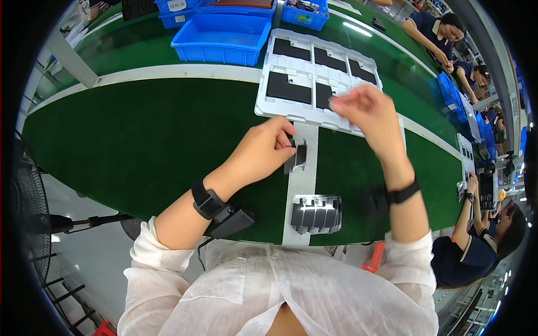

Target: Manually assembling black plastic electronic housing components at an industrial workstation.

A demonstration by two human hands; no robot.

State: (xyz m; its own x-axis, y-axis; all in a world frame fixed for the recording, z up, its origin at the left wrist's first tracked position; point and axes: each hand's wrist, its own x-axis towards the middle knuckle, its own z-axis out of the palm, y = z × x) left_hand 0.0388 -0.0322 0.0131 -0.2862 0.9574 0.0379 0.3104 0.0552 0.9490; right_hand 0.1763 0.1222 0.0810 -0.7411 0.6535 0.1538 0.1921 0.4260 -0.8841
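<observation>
My left hand (262,148) is closed, thumb and fingertips pinched at a small flat black part (301,155) on the light strip that crosses the green mat. Part of that piece is hidden under the fingers. Raised over the near right of a white moulded tray (262,92), my right hand (370,112) has its thumb and fingers pressed together. Motion smears its fingertips, and what they hold, if anything, cannot be made out. In the tray's pockets lie several flat black plates (288,87). Nearer my body sits a shiny clear sheet with dark strips (316,214).
A blue bin (221,39) stands beyond the bench's white rail, with another blue bin (305,14) farther right. A black wedge-shaped device (232,222) lies by my left wrist. At far left is a fan (31,201). Co-workers (465,246) sit along the right.
</observation>
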